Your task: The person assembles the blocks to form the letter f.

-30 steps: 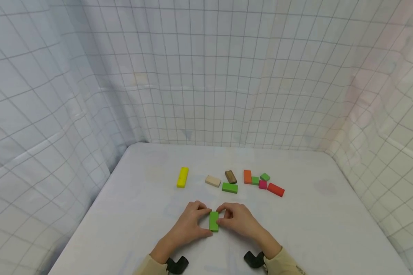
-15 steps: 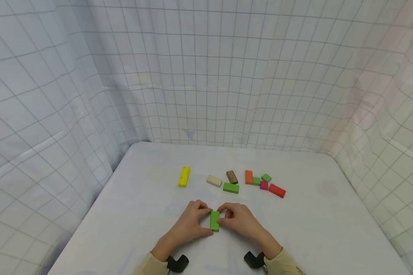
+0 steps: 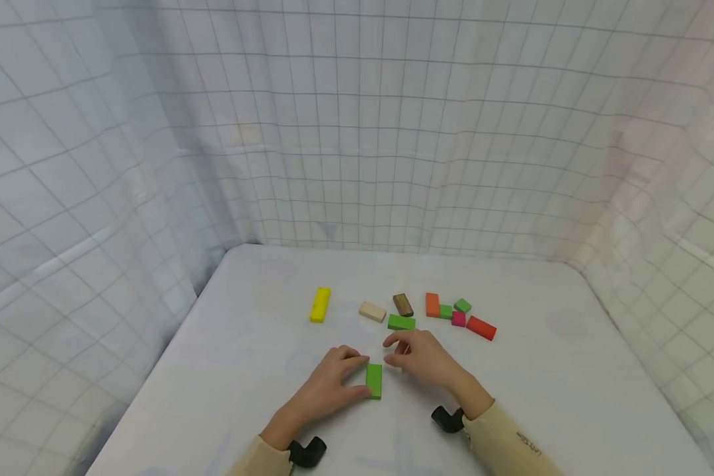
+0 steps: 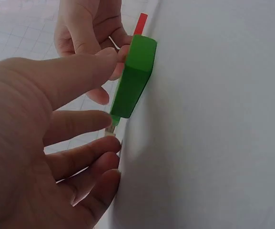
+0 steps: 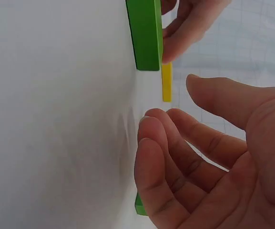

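Note:
A green rectangular block (image 3: 374, 381) rests on the white table, its long side pointing away from me. My left hand (image 3: 327, 383) is at its left, thumb tip over the near end and index fingertip by the far corner. In the left wrist view a small gap shows between the thumb and the green block (image 4: 136, 74). My right hand (image 3: 425, 357) is apart from that block, beyond its right side, with fingers loosely curved and nothing between them. Just past the right fingertips lies a second green block (image 3: 401, 322), partly hidden by the hand in the right wrist view.
Farther back lie a yellow block (image 3: 320, 305), a beige block (image 3: 372, 311) and a brown block (image 3: 402, 305). To their right are an orange block (image 3: 432, 305), small green pieces (image 3: 463, 305), a pink cube (image 3: 459, 318) and a red block (image 3: 481, 328). Grid-patterned curtains (image 3: 357, 132) enclose the table.
My right hand has let go of the near green block and moved away, forward and to the right. My left thumb has shifted slightly over the block's near end.

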Demonstrator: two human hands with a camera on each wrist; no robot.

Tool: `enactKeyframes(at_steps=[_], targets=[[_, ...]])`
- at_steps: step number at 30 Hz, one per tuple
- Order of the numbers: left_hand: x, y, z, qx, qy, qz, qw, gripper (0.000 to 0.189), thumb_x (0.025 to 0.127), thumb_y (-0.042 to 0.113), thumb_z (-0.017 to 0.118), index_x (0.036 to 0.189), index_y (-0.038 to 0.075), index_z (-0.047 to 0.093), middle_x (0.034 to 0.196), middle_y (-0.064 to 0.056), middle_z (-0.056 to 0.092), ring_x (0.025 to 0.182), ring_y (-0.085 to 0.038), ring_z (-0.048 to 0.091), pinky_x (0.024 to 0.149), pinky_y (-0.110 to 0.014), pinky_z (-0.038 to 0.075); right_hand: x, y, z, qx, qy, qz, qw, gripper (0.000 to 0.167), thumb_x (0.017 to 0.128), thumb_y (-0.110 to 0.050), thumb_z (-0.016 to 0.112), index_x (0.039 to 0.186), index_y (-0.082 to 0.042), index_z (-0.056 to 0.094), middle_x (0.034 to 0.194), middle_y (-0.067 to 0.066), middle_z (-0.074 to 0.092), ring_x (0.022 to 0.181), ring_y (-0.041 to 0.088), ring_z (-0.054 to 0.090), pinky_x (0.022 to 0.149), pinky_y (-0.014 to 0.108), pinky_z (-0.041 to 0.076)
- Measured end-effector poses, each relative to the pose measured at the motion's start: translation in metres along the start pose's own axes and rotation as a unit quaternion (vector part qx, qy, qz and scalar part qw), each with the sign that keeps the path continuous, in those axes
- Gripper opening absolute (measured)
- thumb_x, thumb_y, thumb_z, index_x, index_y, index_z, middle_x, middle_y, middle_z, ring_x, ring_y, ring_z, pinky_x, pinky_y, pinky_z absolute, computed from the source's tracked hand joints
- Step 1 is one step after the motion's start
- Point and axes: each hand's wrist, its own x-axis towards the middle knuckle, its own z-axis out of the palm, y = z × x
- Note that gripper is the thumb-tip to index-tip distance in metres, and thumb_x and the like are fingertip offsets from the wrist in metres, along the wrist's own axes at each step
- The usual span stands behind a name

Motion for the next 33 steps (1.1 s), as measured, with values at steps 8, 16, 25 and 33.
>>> enactKeyframes(at_steps=[8, 16, 25, 33], targets=[[0.001, -0.002, -0.011, 0.014, -0.034, 0.036, 0.9987, 0.055, 0.095, 0.04, 0.07, 0.143, 0.017, 0.058, 0.145, 0.002, 0.052, 0.134, -0.021, 0.047, 0.107, -0.049, 0.041, 0.037, -0.008, -0.02, -0.048, 0.053, -0.057, 0.9958, 0.027, 0.094, -0.028, 0.073, 0.116, -0.012, 0.072, 0.086, -0.008, 0.066, 0.078, 0.011, 0.061, 0.068, 0.031, 0.052], [-0.004, -0.006, -0.018, 0.036, -0.065, 0.094, 0.9928, 0.051, 0.097, 0.033, 0.069, 0.145, 0.026, 0.056, 0.155, 0.005, 0.044, 0.14, -0.018, 0.043, 0.107, -0.05, 0.041, 0.086, -0.021, -0.016, -0.058, 0.046, -0.113, 0.9908, 0.032, 0.096, -0.032, 0.07, 0.124, -0.014, 0.069, 0.1, -0.007, 0.067, 0.091, 0.009, 0.061, 0.078, 0.029, 0.052], [-0.004, -0.007, -0.018, 0.055, -0.089, 0.159, 0.9817, 0.046, 0.1, 0.032, 0.064, 0.145, 0.028, 0.056, 0.157, 0.007, 0.041, 0.141, -0.027, 0.042, 0.104, -0.057, 0.041, 0.14, -0.03, -0.008, -0.087, 0.01, -0.121, 0.9888, 0.047, 0.096, -0.036, 0.07, 0.137, -0.014, 0.061, 0.126, 0.008, 0.064, 0.109, 0.02, 0.059, 0.089, 0.034, 0.049], [-0.011, -0.004, -0.022, 0.07, -0.13, 0.149, 0.9778, 0.045, 0.1, 0.034, 0.063, 0.144, 0.036, 0.056, 0.156, 0.014, 0.039, 0.144, -0.032, 0.036, 0.104, -0.063, 0.037, 0.173, -0.03, 0.007, -0.107, -0.029, -0.101, 0.9886, 0.059, 0.093, -0.042, 0.07, 0.145, -0.018, 0.054, 0.134, 0.005, 0.057, 0.119, 0.022, 0.055, 0.098, 0.04, 0.047]])
